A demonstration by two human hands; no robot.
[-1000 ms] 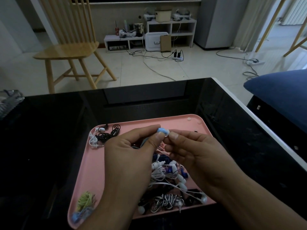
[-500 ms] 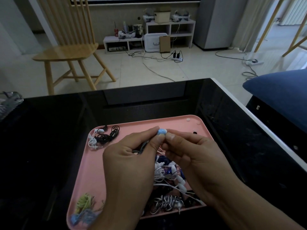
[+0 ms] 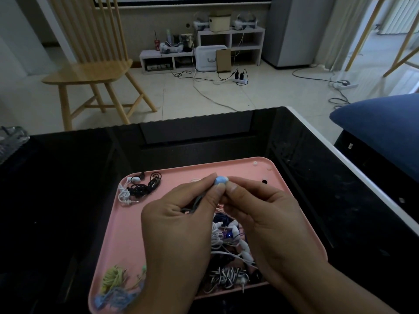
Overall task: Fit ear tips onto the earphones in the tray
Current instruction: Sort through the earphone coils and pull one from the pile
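Observation:
Above a pink tray [image 3: 136, 234] both hands meet at a small light-blue earbud [image 3: 220, 180]. My left hand [image 3: 179, 225] pinches the earbud between thumb and forefinger, its dark cable running down through the palm. My right hand [image 3: 265, 220] pinches the earbud's right side with its fingertips; whether an ear tip sits under those fingertips is hidden. Under the hands lies a tangle of white, blue and striped earphones [image 3: 229, 250]. Loose ear tips, one white [image 3: 255, 164] and one black [image 3: 264, 181], rest in the tray's far right corner.
A black and white earphone bundle [image 3: 140, 188] lies at the tray's far left, a yellow-green and blue bundle [image 3: 115, 286] at its near left. The tray sits on a glossy black table [image 3: 68, 189]. A wooden chair [image 3: 90, 64] stands beyond; a blue cushion [image 3: 383, 125] right.
The earbud has turned between the fingertips and both hands stay pinched together above the tray. The view has shifted slightly.

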